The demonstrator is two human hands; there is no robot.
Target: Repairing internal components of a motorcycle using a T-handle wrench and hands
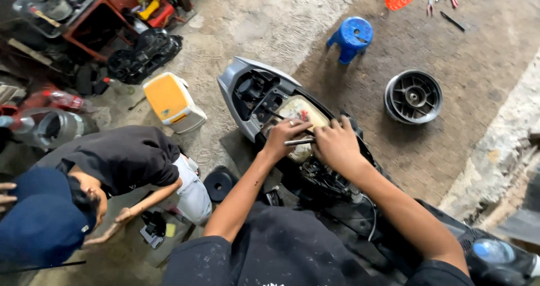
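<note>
Head view: scooter body (247, 89) stripped, front half hidden under arms and dark shirt. Bare concrete open toward blue stool (351, 37) and loose wheel hub (413, 96); yellow-topped canister (173, 102) just left. Left hand (283, 137) closed on metal rod (299, 142) over cream panel (304, 113); right hand (336, 145) curled, contents unclear.

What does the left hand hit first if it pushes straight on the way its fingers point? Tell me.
The left hand points up and right across the opened scooter body. It would likely first meet the pale yellowish part inside the opening, just past its fingertips; depth is hard to judge.
</note>
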